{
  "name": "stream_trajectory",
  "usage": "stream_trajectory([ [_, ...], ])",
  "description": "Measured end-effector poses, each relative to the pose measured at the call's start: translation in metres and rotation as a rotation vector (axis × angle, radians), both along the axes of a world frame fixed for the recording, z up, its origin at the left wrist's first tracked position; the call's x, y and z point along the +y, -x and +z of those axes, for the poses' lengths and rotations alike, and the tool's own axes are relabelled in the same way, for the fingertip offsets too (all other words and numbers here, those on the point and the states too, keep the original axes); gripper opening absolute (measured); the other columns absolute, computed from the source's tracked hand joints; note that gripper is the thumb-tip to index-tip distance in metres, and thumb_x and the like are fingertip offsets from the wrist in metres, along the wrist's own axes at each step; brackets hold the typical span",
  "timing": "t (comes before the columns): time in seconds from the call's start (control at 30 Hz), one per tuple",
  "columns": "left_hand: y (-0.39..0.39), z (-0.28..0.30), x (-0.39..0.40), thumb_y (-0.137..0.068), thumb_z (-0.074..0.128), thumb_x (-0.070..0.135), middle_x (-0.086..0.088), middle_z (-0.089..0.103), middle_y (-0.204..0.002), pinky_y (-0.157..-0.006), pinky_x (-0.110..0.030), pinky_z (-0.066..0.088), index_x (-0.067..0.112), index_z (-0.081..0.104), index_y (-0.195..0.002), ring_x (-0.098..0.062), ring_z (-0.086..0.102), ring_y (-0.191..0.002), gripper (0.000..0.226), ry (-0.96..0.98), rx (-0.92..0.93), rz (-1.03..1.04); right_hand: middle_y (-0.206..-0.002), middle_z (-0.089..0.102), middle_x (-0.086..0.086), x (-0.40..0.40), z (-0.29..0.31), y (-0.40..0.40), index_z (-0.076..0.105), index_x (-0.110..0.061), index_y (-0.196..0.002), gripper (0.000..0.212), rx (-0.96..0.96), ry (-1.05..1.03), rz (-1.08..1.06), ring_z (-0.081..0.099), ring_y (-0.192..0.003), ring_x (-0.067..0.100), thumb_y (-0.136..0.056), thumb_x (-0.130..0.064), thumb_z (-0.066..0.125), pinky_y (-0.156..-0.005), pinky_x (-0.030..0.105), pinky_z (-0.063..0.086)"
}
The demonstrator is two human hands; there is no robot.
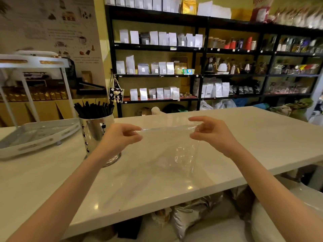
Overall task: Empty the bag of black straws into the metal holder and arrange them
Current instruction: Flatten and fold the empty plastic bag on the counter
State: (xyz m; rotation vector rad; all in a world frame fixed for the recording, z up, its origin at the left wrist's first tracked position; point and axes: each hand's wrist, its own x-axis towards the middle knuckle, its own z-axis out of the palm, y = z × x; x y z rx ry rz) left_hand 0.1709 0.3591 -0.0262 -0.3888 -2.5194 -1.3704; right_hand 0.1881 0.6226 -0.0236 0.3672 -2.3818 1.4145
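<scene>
A clear plastic bag (176, 151) hangs flat above the white table (262, 137), stretched between my hands. My left hand (122, 137) pinches its top left corner and my right hand (211, 135) pinches its top right corner. No straws show inside the bag. The shiny metal holder (97, 135) stands upright just left of my left hand, partly hidden by my left wrist. Several black straws (94, 109) stand bunched in it, leaning in different directions.
A white tiered rack (35, 133) sits on the table's left end, close to the holder. Black shelves (201, 75) with bags and kettles fill the wall behind the table. Sacks lie under the table's near edge.
</scene>
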Motion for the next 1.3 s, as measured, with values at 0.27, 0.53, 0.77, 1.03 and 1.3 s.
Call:
stream_trajectory([
  [0.27,-0.031,0.010,-0.043,-0.079,0.062,0.014,0.001,0.067,-0.087,-0.071,-0.019,0.051,0.027,0.066,-0.098,-0.008,0.063,-0.081,0.023,-0.200,-0.098,-0.084,-0.086,0.066,0.006,-0.031,0.007,-0.015,0.069,-0.025,-0.099,0.032,-0.116,0.201,0.123,0.063,-0.083,0.015,-0.074,-0.005,0.071,-0.080,0.022,0.052],
  [0.53,-0.085,0.016,-0.097,-0.072,0.071,0.015,0.000,0.064,-0.074,-0.063,-0.019,0.044,0.018,0.067,-0.101,-0.012,0.058,-0.070,0.030,0.061,0.034,0.139,-0.081,0.060,-0.006,-0.095,0.017,-0.045,0.069,-0.023,-0.093,0.016,0.066,-0.300,0.023,0.053,-0.081,0.011,-0.077,-0.022,0.071,-0.068,0.018,0.040],
  [0.77,-0.156,0.014,-0.164,-0.068,0.074,0.029,0.004,0.058,-0.082,-0.069,-0.030,0.039,0.033,0.068,-0.068,-0.012,0.050,-0.081,0.008,0.207,0.041,0.242,-0.093,0.068,0.004,-0.154,0.034,-0.101,0.067,-0.010,-0.086,0.014,-0.015,-0.204,0.231,0.064,-0.089,0.015,-0.085,-0.022,0.061,-0.080,0.023,0.048],
  [1.03,-0.232,-0.054,-0.217,-0.081,0.063,0.013,0.008,0.068,-0.065,-0.071,-0.023,0.050,0.006,0.063,-0.083,-0.006,0.061,-0.063,0.007,0.051,-0.709,-0.478,-0.058,0.065,-0.002,-0.213,-0.003,-0.145,0.072,-0.011,-0.070,0.012,-0.467,-0.003,0.461,0.055,-0.046,0.010,-0.079,-0.017,0.066,-0.048,0.017,0.045],
  [1.3,-0.262,-0.236,-0.216,-0.081,0.061,0.016,0.006,0.069,-0.060,-0.047,-0.013,0.047,0.016,0.068,-0.076,-0.002,0.065,-0.055,0.009,-0.583,-1.165,-0.137,-0.080,0.075,0.009,-0.248,-0.210,-0.153,0.063,-0.010,-0.097,0.033,-1.158,0.966,0.213,0.072,-0.069,0.019,-0.090,-0.035,0.044,-0.064,0.029,0.058],
])
